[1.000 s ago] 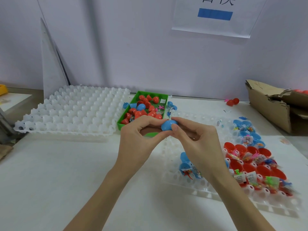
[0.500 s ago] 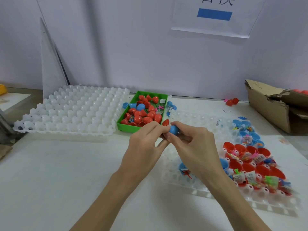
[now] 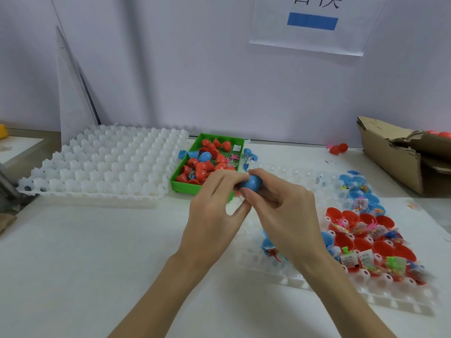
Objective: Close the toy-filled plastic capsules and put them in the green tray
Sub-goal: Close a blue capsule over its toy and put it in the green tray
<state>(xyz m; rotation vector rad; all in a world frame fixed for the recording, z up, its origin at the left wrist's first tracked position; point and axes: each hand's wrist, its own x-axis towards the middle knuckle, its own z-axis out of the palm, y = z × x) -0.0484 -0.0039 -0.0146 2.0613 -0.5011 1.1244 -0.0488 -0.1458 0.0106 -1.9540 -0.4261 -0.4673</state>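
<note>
Currently, both hands meet over the near right corner of the green tray (image 3: 185,186). Left hand (image 3: 214,211) and right hand (image 3: 283,211) each pinch the blue capsule (image 3: 251,183) with curled fingertips. Open red capsule halves (image 3: 366,230) with toys sit in the white grid tray (image 3: 317,284) at right.
</note>
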